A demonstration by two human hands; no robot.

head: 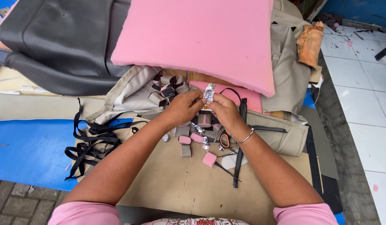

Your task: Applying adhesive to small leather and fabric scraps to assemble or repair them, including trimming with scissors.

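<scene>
I log a large pink foam slab (201,39) across the upper middle of the frame, and a glossy black leather cushion (63,39) at upper left. Beige fabric cover (284,71) right of centre. A rust-orange rag (309,41) at upper right. White floor tiles (364,91) with dark joints fill the right edge. A bright blue sheet (30,150) at left, black straps (91,143) tangled on it. Tan cardboard (180,183) at lower centre, carrying small pink foam blocks (209,159). Between my hands I see a silver, crinkled foil wrapper (209,92). Orange-handled scissors (224,141) near centre. My sleeves (305,214) are pink.
</scene>
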